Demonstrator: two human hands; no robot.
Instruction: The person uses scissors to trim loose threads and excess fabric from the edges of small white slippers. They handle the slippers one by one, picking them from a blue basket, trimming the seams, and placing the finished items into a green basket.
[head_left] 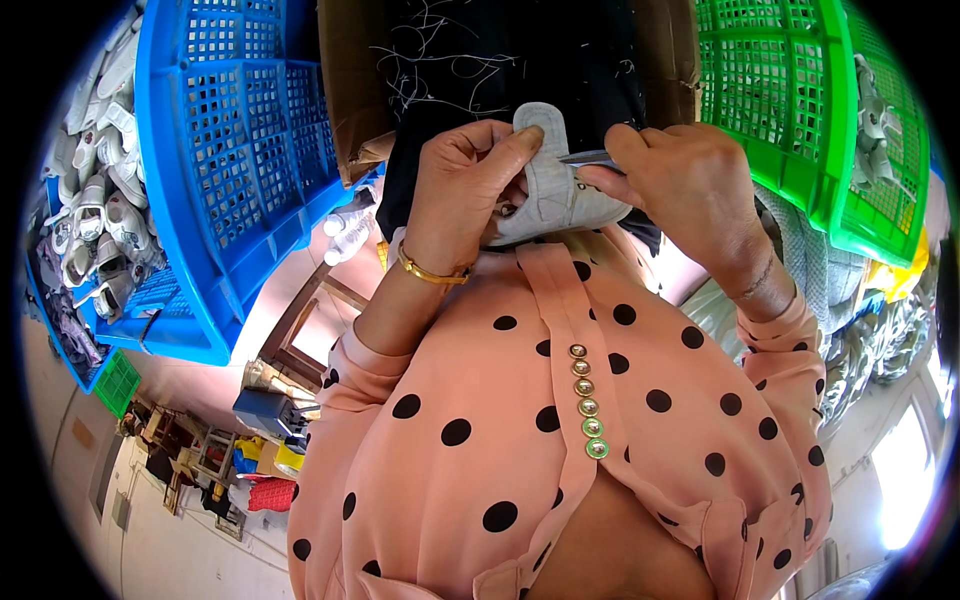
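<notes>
A light grey fabric shoe upper (pixel 553 200) with stitched seams is held up in front of my chest, over a dark cloth. My left hand (pixel 468 175) is closed on it, the thumb pressing the rounded tab at its top. From the right side my right hand (pixel 685 180) grips a slim metal tool with a pointed tip (pixel 588 158). Its tip meets the upper's edge beside the tab. Most of the tool is hidden in my fingers, so its exact kind does not show.
Dark cloth (pixel 480 75) strewn with loose white threads lies beyond my hands, between cardboard flaps (pixel 358 85). A blue crate (pixel 235 130) stands left, near many pale shoes (pixel 100 210). A green crate (pixel 790 90) stands right, with grey pieces (pixel 873 125) behind its rim.
</notes>
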